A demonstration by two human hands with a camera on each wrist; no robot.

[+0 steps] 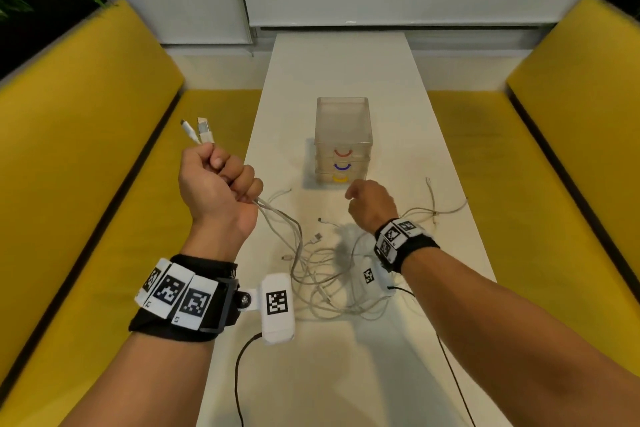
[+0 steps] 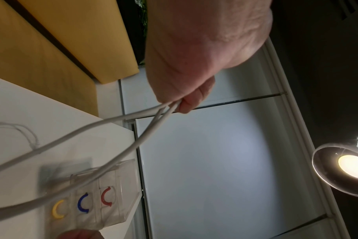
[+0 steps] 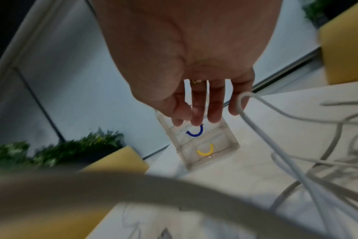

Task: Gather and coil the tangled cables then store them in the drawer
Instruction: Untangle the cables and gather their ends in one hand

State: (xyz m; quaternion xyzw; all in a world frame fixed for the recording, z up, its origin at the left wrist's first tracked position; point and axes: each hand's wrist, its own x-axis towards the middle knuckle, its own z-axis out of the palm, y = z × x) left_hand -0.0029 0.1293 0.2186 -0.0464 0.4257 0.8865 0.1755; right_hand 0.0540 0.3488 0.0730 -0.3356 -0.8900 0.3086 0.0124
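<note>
Your left hand [image 1: 216, 184] is raised above the left edge of the worktop [image 1: 341, 59], its grip a tight fist around a bundle of thin white cables [image 1: 277, 218]. Two plug ends stick up out of the top of the fist: a slim rounded connector [image 1: 187, 128] and a broader, flat-faced USB plug [image 1: 205, 128]. Below the fist the smooth round cords [image 2: 121, 119] hang down into the loose tangle [image 1: 332, 281] lying on the glossy white surface in front of you, with a few small plugs [image 1: 317, 237] scattered along its far edge. Your right hand [image 1: 370, 203] hovers above the tangle, just in front of the drawer unit [image 1: 343, 135]; its fingers [image 3: 215, 105] hang straight and slightly spread, holding nothing, with a cable loop [image 3: 247, 97] beside the little finger. The drawer unit is a small box of clear, frosted-looking plastic with three stacked drawers, all pushed in, each with a curved handle: red [image 1: 343, 152] on top, blue [image 1: 342, 167] in the middle, yellow [image 1: 339, 178] at the bottom. Yellow upholstered benches [image 1: 86, 149] flank the worktop.
</note>
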